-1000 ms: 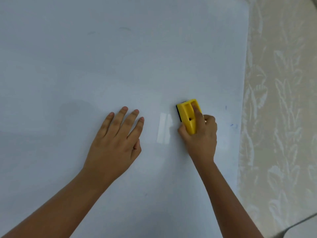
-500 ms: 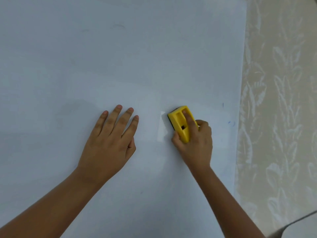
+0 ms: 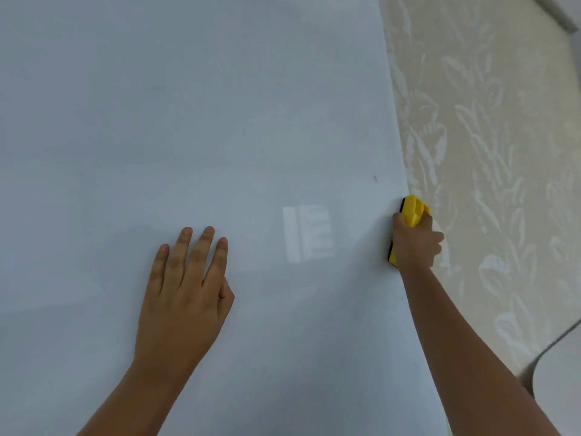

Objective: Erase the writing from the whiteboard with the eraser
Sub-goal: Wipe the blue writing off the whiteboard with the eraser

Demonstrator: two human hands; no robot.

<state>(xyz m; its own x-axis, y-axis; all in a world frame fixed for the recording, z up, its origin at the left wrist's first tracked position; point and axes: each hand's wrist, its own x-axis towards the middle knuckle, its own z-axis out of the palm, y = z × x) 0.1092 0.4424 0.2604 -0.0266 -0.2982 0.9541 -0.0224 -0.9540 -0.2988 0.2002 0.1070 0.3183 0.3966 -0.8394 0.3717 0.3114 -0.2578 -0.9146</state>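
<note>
The whiteboard point(image 3: 188, 121) fills the left and middle of the head view as a pale sheet. My right hand point(image 3: 415, 243) is shut on the yellow eraser point(image 3: 413, 209), whose black felt side presses the board at its right edge. A small blue ink mark point(image 3: 375, 178) sits on the board just above and left of the eraser. My left hand point(image 3: 185, 291) lies flat on the board, fingers slightly spread, holding nothing. A bright window reflection point(image 3: 308, 234) shows on the board between my hands.
Beige wallpaper with a pale leaf pattern point(image 3: 487, 152) covers the wall right of the board's edge. A rounded white object point(image 3: 559, 382) shows at the lower right corner.
My right hand has slid the eraser to the right, from the middle of the board to its right edge. The blue mark that was lower right is no longer visible. My left hand stays flat.
</note>
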